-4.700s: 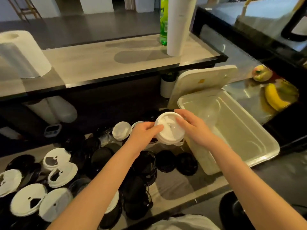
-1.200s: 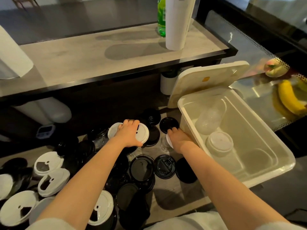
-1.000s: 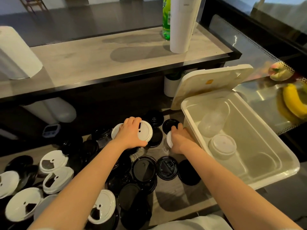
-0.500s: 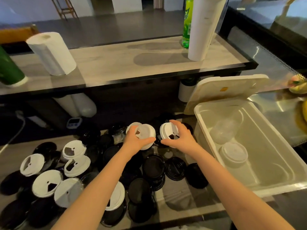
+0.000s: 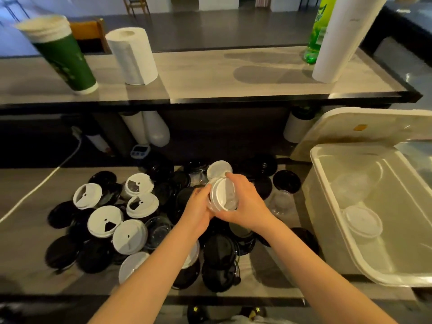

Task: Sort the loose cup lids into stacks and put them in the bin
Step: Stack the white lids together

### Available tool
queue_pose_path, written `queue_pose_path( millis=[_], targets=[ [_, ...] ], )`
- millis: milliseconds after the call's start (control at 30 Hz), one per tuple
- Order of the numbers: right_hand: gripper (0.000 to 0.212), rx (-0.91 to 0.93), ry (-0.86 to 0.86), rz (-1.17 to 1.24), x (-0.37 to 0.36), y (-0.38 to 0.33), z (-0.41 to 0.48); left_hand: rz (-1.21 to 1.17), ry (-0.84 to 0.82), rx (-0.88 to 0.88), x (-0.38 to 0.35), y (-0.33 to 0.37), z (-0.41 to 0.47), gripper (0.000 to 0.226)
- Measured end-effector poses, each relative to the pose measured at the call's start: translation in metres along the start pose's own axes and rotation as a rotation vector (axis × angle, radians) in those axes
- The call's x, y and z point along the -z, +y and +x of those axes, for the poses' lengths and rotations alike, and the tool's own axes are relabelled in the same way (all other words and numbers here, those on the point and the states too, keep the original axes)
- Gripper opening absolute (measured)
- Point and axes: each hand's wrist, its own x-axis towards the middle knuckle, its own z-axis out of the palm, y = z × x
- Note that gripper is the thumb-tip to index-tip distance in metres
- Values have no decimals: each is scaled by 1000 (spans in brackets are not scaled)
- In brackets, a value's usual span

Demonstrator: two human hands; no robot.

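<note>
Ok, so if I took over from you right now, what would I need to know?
Left hand and right hand both grip white lids, pressed together above the pile.
The bin stands open on the right.
Done: one white stack sits in the bin.
Left: put the lids you're holding into the bin. Then stack and bin the black lids and loose white lids lying on the counter.

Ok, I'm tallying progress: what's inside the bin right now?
The bin holds a white lid stack and, behind it, clear plastic pieces. Its near wall hides part of the floor.
</note>
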Motion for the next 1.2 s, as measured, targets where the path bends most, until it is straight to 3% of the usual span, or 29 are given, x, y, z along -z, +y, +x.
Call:
queue_pose_path(
  millis=[200,367,533,600,700,800,967,1200],
  targets=[
    [100,154,12,-278,-19,-18,5,18,-138,18,29,5,-16,46],
    [103,213,16,-361,-35,-39,3,82,-192,-35,58,16,-27,22],
    [112,253,-164,-226,-52,-49,11,-6,-224,-30,95,23,-34,27],
    [100,214,-209,-39,-60,-51,14,-31,-200,-33,109,26,-35,28],
    [65,11,-248,329,-74,-60,18,-71,-186,-40,133,30,-35,27],
    [35,-50,-205,390,-92,-69,25,-121,-171,-39,155,32,-33,28],
    [22,-75,-178,341,-118,-82,38,15,-91,-57,184,31,-34,23],
    [25,-98,-234,305,-139,-92,37,84,-45,-23,214,24,-39,29]
  ],
)
